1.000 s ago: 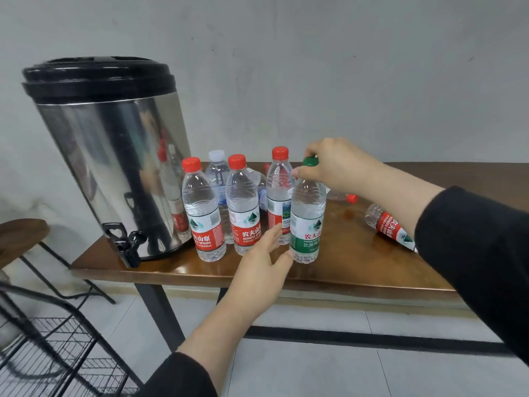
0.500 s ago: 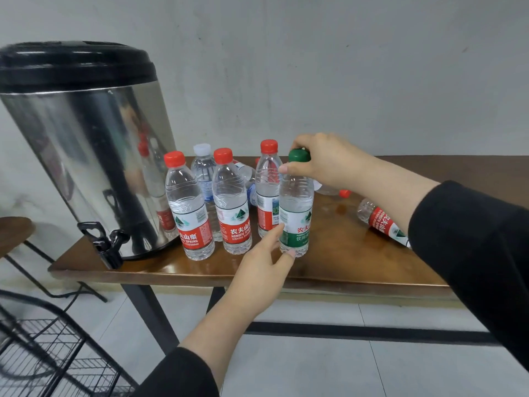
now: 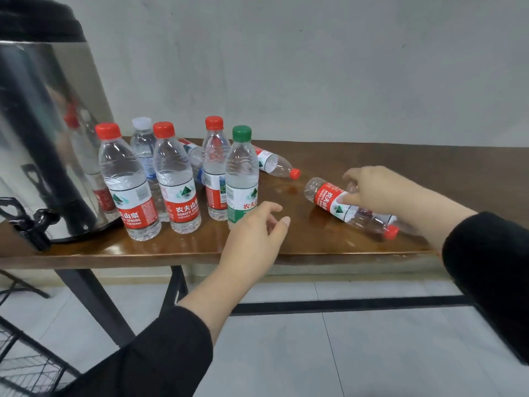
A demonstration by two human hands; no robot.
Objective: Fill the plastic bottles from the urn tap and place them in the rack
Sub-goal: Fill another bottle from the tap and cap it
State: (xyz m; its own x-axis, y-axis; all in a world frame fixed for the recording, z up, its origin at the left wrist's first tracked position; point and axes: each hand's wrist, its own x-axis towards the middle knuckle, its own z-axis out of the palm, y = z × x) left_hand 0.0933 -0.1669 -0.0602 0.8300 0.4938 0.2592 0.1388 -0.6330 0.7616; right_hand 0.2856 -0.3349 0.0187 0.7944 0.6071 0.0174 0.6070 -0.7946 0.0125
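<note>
Beside the big shiny urn (image 3: 48, 133) five bottles stand up: three with red caps (image 3: 127, 184) (image 3: 176, 179) (image 3: 215, 167), one with a white cap (image 3: 142, 147), one with a green cap (image 3: 242, 173). Farther from the urn, two red-capped bottles (image 3: 276, 164) (image 3: 350, 209) lie down. Another bottle (image 3: 192, 156) is half hidden.

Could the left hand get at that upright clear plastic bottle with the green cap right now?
Probably yes. The left hand hangs open right beside the upright green-capped clear plastic bottle, at the front of the group, with nothing between them.
</note>
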